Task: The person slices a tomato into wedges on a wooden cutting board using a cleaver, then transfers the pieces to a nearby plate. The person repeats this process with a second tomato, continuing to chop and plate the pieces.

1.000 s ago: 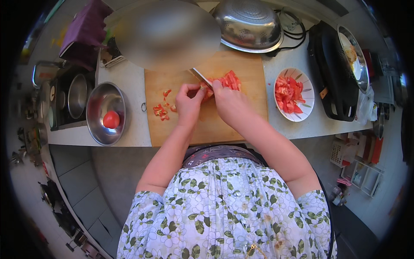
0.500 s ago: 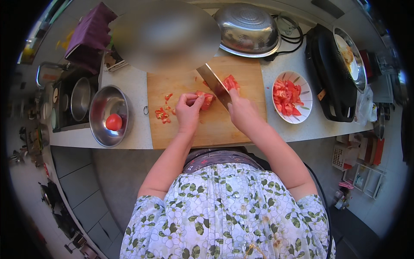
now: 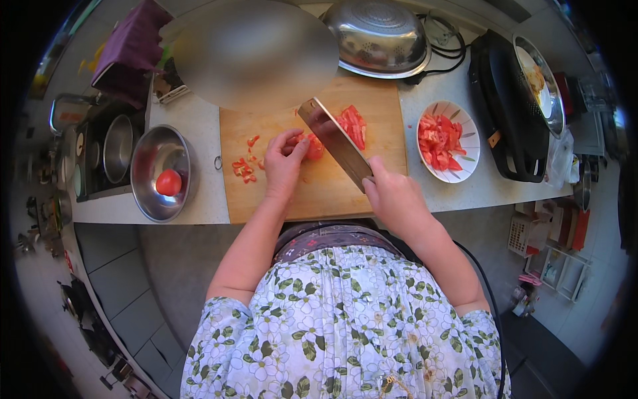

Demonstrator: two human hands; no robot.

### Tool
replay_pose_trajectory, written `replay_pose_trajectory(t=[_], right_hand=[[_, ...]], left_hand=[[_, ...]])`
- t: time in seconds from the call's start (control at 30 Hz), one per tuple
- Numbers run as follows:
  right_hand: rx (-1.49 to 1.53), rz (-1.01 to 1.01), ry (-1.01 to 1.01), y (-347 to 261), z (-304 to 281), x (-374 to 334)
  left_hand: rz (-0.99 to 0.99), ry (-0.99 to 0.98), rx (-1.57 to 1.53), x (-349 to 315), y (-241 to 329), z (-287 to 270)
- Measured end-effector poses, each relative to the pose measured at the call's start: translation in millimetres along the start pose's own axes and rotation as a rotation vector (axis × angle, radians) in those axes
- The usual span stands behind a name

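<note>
My right hand (image 3: 397, 199) is wrapped round the handle of a cleaver (image 3: 337, 141), whose broad blade slants up to the left above the wooden cutting board (image 3: 332, 189). At the blade's left side, my left hand (image 3: 286, 159) has bent fingers and thumb on a piece of tomato (image 3: 315, 147), which the blade partly hides. Cut tomato (image 3: 353, 128) lies on the board just right of the blade. Small tomato scraps (image 3: 244, 169) are scattered left of my left hand.
A patterned bowl of tomato chunks (image 3: 438, 147) stands on the right. To the left, a steel bowl (image 3: 143, 193) contains a whole tomato (image 3: 169, 183). Behind the board are an upturned steel colander (image 3: 379, 33) and a cable; a black appliance (image 3: 508, 113) sits far right.
My right hand has drawn the cleaver toward me and slightly right, away from the cut tomato. My left hand stays at the tomato piece; the whole view has shifted a little.
</note>
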State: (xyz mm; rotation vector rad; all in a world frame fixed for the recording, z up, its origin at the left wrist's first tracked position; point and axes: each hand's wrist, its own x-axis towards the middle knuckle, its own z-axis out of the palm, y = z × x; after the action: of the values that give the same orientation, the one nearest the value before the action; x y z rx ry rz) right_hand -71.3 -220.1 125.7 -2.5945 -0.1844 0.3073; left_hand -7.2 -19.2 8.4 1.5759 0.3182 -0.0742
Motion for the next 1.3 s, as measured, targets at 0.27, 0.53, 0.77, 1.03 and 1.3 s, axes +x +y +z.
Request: replay_pose_trajectory(t=[0.27, 0.53, 0.77, 1.03, 1.3], right_hand=[[-0.067, -0.079, 0.017, -3.6, 8.3, 4.4], [-0.144, -0.130, -0.027, -6.0, 21.4, 34.5], [-0.134, -0.107, -0.069, -4.8, 34.2, 52.0], [-0.151, -0.076, -0.109, 6.4, 29.4, 20.1], [-0.086, -0.033, -0.118, -0.1, 35.6, 47.7]], left_hand=[[0.060, 0.039, 0.057, -1.4, -4.7, 3.9], [0.104, 0.022, 0.075, -1.9, -9.0, 7.2], [0.240, 0.008, 0.222, -9.4, -0.4, 11.0], [0.204, 0.003, 0.222, -12.6, 5.8, 9.2], [0.206, -0.018, 0.173, -20.0, -1.3, 4.0]])
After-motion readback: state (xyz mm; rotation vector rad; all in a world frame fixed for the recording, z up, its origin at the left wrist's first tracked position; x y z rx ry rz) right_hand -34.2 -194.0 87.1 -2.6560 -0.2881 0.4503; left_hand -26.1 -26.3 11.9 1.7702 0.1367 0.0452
